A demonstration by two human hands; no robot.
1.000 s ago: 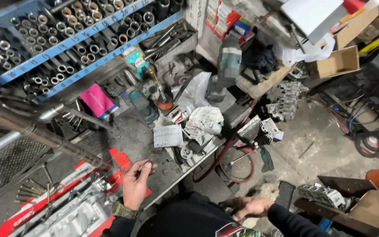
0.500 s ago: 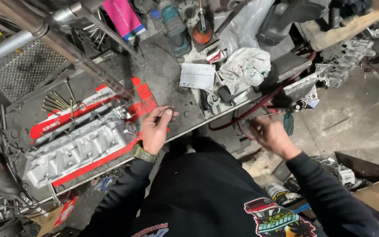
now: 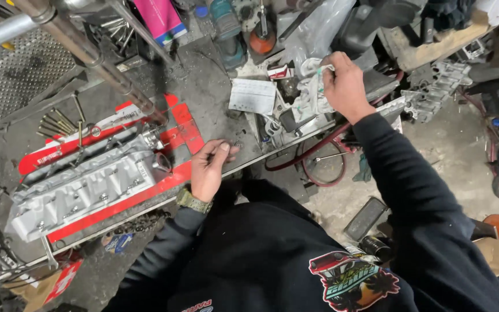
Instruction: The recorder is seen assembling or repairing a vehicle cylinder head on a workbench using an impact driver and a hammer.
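1. White cloth: the rag lies bunched on the tabletop, far right of the work area, and the right hand rests on its right edge with the grip closing on a fold of it.
2. The left hand sits at the near edge of the tabletop, well apart from the rag, its grip pinched on something small between thumb and forefinger; what that is, perhaps a small bolt or clip, is too tiny to tell.
3. The rag lies up and to the right of the left hand, so the right hand is plainly the nearer one.
4. A white paper card lies flat between the two hands, just left of the rag.
5. The grey metal engine head sits on red sheeting left of the left hand, its long axis running from lower left to upper right, close to the wrist but not touching.
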